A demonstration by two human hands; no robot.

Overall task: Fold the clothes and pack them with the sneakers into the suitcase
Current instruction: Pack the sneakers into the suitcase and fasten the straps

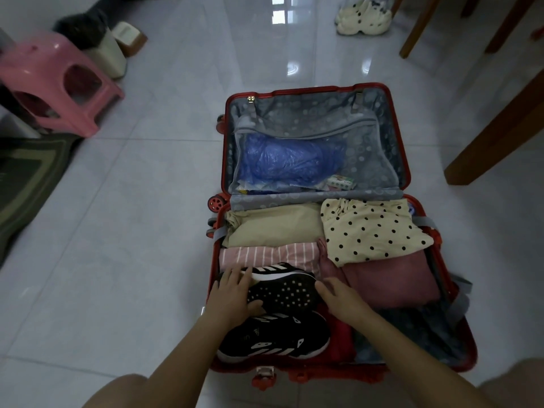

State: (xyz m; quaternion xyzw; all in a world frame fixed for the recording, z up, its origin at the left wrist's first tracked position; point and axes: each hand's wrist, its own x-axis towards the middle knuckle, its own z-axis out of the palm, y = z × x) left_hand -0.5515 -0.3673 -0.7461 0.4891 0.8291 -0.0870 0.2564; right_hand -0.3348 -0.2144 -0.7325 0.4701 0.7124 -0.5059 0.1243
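A red suitcase (450, 293) lies open on the floor. Its near half holds folded clothes: a beige piece (273, 223), a polka-dot piece (371, 231), a pink striped piece (270, 254) and a dusty pink piece (388, 281). Two black sneakers sit at the near left: one on its side, sole showing (285, 290), the other upright below it (279, 337). My left hand (235, 293) rests with spread fingers on the sideways sneaker's left end. My right hand (338, 295) touches its right end, fingers straight.
The lid half (394, 119) has a mesh pocket holding a blue plastic bag (282, 160). A pink stool (56, 83) and a bin (109, 54) stand far left, a mat (26, 178) at left. Wooden furniture legs (500, 125) stand at right. Pale shoes (365, 16) lie beyond.
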